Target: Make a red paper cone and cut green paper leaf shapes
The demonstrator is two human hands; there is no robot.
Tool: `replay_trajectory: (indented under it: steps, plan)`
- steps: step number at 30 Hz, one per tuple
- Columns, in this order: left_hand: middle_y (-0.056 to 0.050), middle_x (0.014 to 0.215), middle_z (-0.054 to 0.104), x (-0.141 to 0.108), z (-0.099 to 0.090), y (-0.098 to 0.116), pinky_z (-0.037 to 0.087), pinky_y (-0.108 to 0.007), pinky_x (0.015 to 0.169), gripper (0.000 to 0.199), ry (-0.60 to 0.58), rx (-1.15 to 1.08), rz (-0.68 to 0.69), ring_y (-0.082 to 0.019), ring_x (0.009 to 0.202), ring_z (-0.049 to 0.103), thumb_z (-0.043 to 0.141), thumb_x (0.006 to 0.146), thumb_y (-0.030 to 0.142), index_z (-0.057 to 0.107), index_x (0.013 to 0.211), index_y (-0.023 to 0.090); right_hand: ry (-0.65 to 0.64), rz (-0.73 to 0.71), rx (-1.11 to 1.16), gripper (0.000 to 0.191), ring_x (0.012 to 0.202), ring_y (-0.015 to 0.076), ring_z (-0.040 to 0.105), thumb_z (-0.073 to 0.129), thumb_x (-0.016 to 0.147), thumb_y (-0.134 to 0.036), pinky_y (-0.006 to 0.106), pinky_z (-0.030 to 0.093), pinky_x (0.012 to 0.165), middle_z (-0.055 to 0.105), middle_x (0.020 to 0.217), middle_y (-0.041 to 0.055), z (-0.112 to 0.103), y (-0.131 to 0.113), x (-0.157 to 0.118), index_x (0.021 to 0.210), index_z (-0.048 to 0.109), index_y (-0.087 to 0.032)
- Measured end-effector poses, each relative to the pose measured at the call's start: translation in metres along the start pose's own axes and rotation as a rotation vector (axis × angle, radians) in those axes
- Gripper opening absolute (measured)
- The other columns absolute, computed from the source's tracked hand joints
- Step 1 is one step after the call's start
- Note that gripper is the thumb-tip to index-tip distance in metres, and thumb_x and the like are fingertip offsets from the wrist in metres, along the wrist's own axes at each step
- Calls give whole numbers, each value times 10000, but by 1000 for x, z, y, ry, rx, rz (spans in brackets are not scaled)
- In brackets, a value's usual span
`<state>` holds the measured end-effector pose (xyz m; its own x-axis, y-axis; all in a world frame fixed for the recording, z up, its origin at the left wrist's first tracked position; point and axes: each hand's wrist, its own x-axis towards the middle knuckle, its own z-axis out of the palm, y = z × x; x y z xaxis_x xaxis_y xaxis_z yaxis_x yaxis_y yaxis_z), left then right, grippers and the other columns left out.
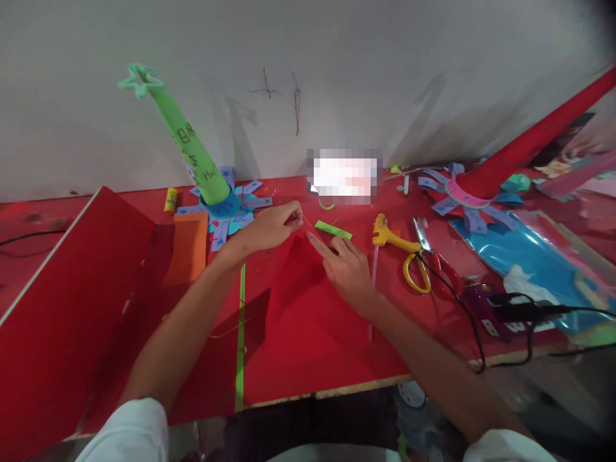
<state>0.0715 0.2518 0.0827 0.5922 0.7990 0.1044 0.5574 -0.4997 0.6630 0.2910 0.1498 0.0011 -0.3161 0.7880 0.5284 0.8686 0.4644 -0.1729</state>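
Observation:
A sheet of red paper [308, 301] stands tilted in front of me, its top narrowing to a folded or rolled edge. My left hand [274, 226] pinches that top edge with curled fingers. On the other side, my right hand [349, 273] grips the same paper, its index finger stretched along the edge towards the left fingertips. Part of the paper is hidden behind the right hand. Just beyond the hands lies a light green paper strip [333, 230]. A yellow glue gun [392, 239] with a clear glue stick is right of my right hand.
Scissors [418, 279] with yellow and red handles lie at the right, beside a purple box [495, 314] and black cables. A green paper cone [192, 144] and a red cone [534, 138] stand at the back. A red board [72, 308] leans at the left; orange paper [189, 247] lies near it.

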Motion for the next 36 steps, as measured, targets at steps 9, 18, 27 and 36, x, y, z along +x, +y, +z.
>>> replay_trajectory:
  steps: [9, 18, 27, 36]
  plan:
    - [-51, 1013, 706, 6, 2, -3, 478, -379, 855, 147, 158, -44, 8, -213, 901, 625, 653, 876, 325, 618, 981, 228, 26, 97, 350, 483, 1040, 263, 653, 485, 1080, -279, 409, 584, 952, 669, 1043, 92, -10, -9, 6, 1547, 596, -325]
    - [-50, 1049, 730, 2, 1, 25, 474, -374, 866, 327, 219, -2, 47, -230, 938, 638, 796, 848, 360, 689, 1130, 233, 32, 347, 984, 340, 995, 235, 692, 654, 979, -526, 398, 571, 899, 751, 1123, 81, -5, 2, 19, 1188, 746, -273]
    - [-54, 1039, 753, -2, 9, 45, 463, -379, 885, 307, 286, 31, 137, -238, 949, 647, 819, 865, 346, 716, 1133, 238, 35, 469, 1374, 464, 926, 205, 646, 841, 818, -596, 356, 566, 851, 690, 1016, 36, -7, 0, 21, 1124, 723, -268]
    - [-26, 1023, 694, 4, 7, 28, 478, -318, 843, 327, 184, -145, 111, -184, 911, 604, 795, 845, 424, 646, 1051, 219, -145, 457, 1692, 508, 731, 142, 631, 886, 803, -572, 279, 529, 619, 676, 981, 19, -7, -2, 21, 1155, 684, -266]
